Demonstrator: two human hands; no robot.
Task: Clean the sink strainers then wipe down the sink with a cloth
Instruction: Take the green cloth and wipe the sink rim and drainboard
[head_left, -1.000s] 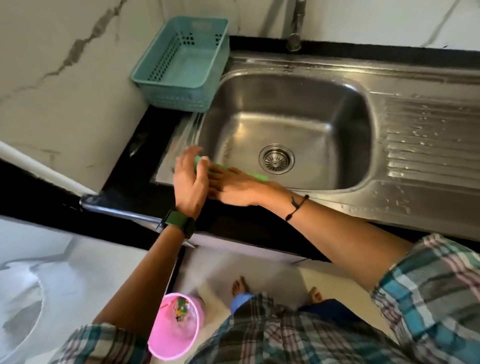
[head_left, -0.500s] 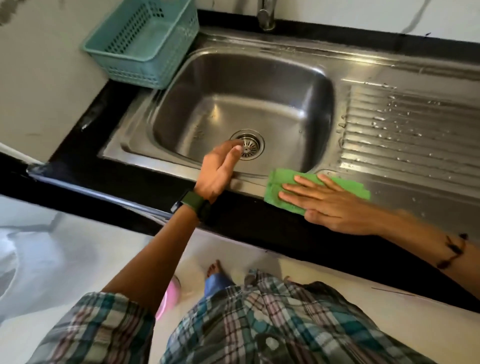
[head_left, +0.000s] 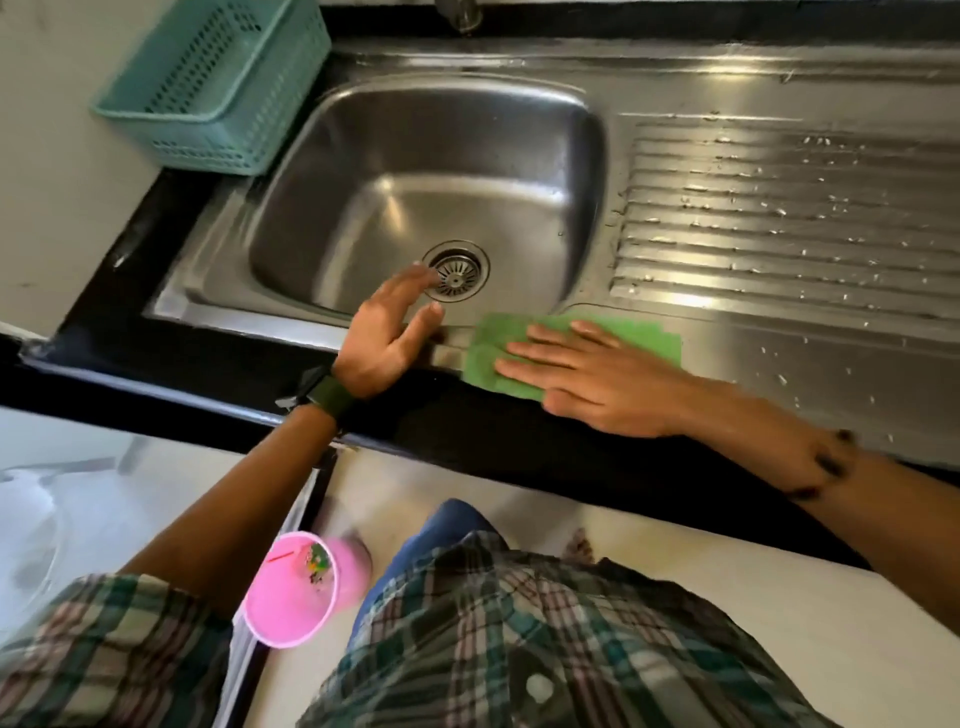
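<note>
Flat-fingered, right hand (head_left: 597, 379) presses green cloth (head_left: 634, 332) on sink (head_left: 675, 93) rim; left hand (head_left: 384, 338) fingers spread, empty.

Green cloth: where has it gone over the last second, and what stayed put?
The right hand slid the green cloth rightward along the sink's front rim, from the left corner to past the strainer. The left hand followed, open. Strainer and teal basket stayed.

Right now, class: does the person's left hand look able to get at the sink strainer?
Probably yes: the left hand is open and empty over the basin's front edge, fingertips beside the strainer, with nothing between.
</note>
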